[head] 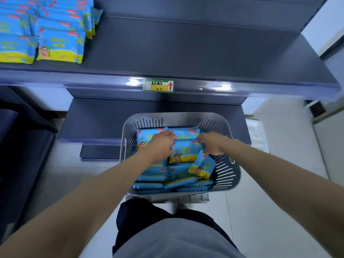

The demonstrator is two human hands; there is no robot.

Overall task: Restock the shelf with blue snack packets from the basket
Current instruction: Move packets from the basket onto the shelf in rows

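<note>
Shelf (186,53) is mostly bare, so the basket (178,116) sits close below. Left hand (160,146) and right hand (212,144) each curl fingers round packets (184,148).

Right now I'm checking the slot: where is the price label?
Head view, centre: the price label is on the front edge of the shelf, above the basket, right of the stocked blue packets.
</note>
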